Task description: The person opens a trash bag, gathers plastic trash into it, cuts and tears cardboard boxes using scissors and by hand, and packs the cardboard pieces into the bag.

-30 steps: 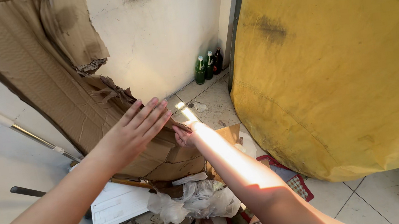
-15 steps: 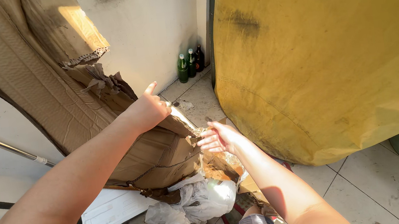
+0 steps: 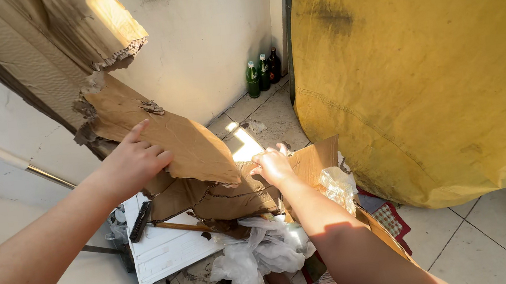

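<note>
1. My left hand (image 3: 134, 162) was closed on the torn cardboard sheet (image 3: 170, 139), fingers curled over its near-left edge and the thumb pointing up along its face.
2. That sheet tilted out from the wall, its ragged upper end to the far left and its lower corner hanging down toward the middle of the scene.
3. My right hand (image 3: 273, 165) was clamped on the top edge of a lower cardboard piece (image 3: 240, 194), knuckles up, just right of the tilted sheet's lower corner.
4. The lower piece stood roughly upright on the floor, with a flap (image 3: 315, 157) rising to the right of my right hand.
5. More cardboard (image 3: 14, 55) leaned against the wall at the far left, its torn upper flap caught by sunlight.
6. Near the lower piece lay a white ribbed panel (image 3: 164, 250) on the floor, with a dark brush (image 3: 140, 221) at its far-left corner and a wooden stick (image 3: 180, 226) across it.
7. Crumpled white plastic bags (image 3: 259, 252) lay near me, just below the lower piece.
8. A clear plastic wrapper (image 3: 337, 186) sat to the right of my right forearm.
9. A large yellow sack (image 3: 423, 72) filled the right side of the scene, well apart from my hands.
10. Three glass bottles (image 3: 263, 74), two green and one dark, stood in the far corner between the wall and the sack.
11. A patch of sunlight fell on the tiled floor (image 3: 264, 125) just beyond my right hand.
12. A metal rod (image 3: 47, 177) ran along the wall at the left.
</note>
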